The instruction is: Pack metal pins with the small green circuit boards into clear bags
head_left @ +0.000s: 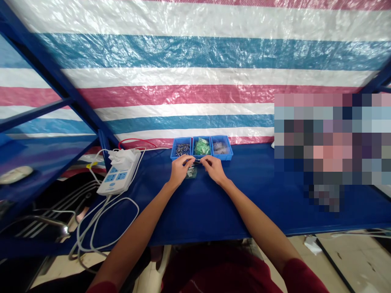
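My left hand (pixel 179 169) and my right hand (pixel 214 167) are close together over the blue table (pixel 201 211). Both have their fingers pinched. Between the fingertips runs something thin and small, too fine to name. Just below the left fingertips a small clear plastic bag (pixel 192 173) rests on the table, its contents unclear. Right behind the hands stand three blue bins in a row. The left bin (pixel 172 151) contains many small metal pieces, the middle bin (pixel 201 156) green packets, and the right bin (pixel 226 156) clear packets.
On the left lies a white power strip (pixel 117 175) with plugs in it, and loose white cables (pixel 91 232) loop over the table edge. Blue frame posts (pixel 82 106) and a striped plastic sheet (pixel 195 77) enclose the table. At the right is a blurred-out area.
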`<state>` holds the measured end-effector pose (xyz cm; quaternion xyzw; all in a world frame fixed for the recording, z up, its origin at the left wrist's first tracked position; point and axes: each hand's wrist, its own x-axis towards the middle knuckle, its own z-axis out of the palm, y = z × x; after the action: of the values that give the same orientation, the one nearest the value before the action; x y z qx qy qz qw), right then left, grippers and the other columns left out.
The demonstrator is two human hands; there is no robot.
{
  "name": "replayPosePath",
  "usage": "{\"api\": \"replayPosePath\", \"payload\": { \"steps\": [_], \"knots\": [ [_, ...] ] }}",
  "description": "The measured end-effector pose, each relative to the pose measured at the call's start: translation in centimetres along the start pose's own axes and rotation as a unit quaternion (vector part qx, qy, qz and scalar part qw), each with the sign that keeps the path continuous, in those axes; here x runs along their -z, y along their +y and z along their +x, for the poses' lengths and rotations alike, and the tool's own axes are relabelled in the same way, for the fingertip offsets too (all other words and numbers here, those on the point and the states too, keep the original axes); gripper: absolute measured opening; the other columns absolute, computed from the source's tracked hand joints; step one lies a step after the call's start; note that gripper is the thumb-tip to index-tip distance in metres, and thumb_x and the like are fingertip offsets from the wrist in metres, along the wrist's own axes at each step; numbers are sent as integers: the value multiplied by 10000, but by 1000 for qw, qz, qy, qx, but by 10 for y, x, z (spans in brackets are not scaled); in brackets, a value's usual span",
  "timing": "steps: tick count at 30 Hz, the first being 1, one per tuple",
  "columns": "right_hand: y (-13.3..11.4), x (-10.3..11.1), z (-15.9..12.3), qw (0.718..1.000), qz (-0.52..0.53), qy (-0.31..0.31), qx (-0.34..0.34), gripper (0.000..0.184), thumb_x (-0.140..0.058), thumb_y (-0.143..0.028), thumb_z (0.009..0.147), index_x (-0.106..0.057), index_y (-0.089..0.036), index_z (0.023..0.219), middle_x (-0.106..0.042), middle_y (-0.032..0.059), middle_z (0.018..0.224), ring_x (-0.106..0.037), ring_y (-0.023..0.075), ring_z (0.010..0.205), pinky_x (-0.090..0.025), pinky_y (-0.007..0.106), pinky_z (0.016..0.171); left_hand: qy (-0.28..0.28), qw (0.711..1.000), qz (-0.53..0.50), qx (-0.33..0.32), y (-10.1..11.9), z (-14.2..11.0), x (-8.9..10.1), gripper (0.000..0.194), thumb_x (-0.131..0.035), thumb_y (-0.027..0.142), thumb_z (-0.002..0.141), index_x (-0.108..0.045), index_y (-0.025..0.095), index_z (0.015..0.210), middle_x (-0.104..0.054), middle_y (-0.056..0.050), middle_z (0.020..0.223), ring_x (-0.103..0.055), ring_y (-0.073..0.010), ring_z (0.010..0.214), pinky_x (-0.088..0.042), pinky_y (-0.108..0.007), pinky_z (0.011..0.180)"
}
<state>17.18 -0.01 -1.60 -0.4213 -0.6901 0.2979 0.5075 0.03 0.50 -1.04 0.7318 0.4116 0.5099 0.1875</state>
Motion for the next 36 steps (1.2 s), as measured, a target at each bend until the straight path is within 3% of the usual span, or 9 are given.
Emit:
{"api": "replayPosePath", "payload": {
  "steps": [5, 14, 19, 23, 29, 32, 36],
  "knots": [
    [2, -1, 0, 1000, -4, -3, -1, 290, -507, -426, 888, -661, -192, 812, -662, 44, 792, -581, 161, 653, -442, 259, 598, -18, 998, 66, -19, 0, 0, 2, 293, -497, 406, 930, -647, 182, 817, -645, -19, 763, -576, -121, 636, -476, -227, 618],
    [0, -1, 0, 998, -48, 35, 28, 323, -514, -414, 891, -654, -179, 720, -653, 45, 700, -571, 165, 625, -431, 275, 635, -6, 990, 131, -57, 4, -2, 2, 285, -494, 382, 943, -642, 182, 802, -606, -5, 710, -531, -114, 608, -434, -234, 622],
    [2, -3, 0, 999, -29, 31, 7, 355, -501, -459, 897, -649, -181, 734, -633, 35, 674, -566, 158, 610, -422, 261, 598, 0, 996, 80, -45, 8, -2, 1, 242, -537, 374, 920, -658, 179, 840, -657, -19, 787, -558, -107, 621, -445, -221, 584],
    [3, -4, -1, 999, -38, 5, -9, 416, -471, -498, 910, -634, -186, 689, -584, 14, 606, -543, 145, 574, -399, 245, 561, 14, 1000, 5, 7, 8, -1, -2, 222, -593, 383, 877, -652, 176, 826, -667, -24, 796, -603, -115, 642, -474, -216, 562],
    [0, -2, 0, 999, -42, 20, -19, 480, -413, -527, 930, -633, -181, 681, -578, 15, 596, -549, 142, 564, -391, 241, 551, 5, 993, -97, 62, 7, -2, -3, 230, -544, 392, 895, -532, 169, 838, -688, -97, 1032, -684, -170, 803, -553, -261, 627],
    [-2, 0, 0, 998, -43, 34, -28, 503, -405, -553, 925, -631, -182, 673, -582, 20, 591, -559, 151, 572, -394, 244, 553, -19, 998, -37, 42, 4, -2, 0, 199, -501, 369, 922, -525, 178, 869, -705, -70, 928, -688, -160, 776, -553, -277, 695],
    [-4, 0, 0, 998, -46, 42, -26, 511, -392, -556, 929, -622, -183, 666, -580, 23, 587, -561, 155, 574, -398, 248, 563, -46, 995, 86, -29, 0, -1, 3, 218, -479, 358, 940, -612, 186, 964, -696, -41, 875, -664, -151, 762, -521, -276, 751]
  ]
}}
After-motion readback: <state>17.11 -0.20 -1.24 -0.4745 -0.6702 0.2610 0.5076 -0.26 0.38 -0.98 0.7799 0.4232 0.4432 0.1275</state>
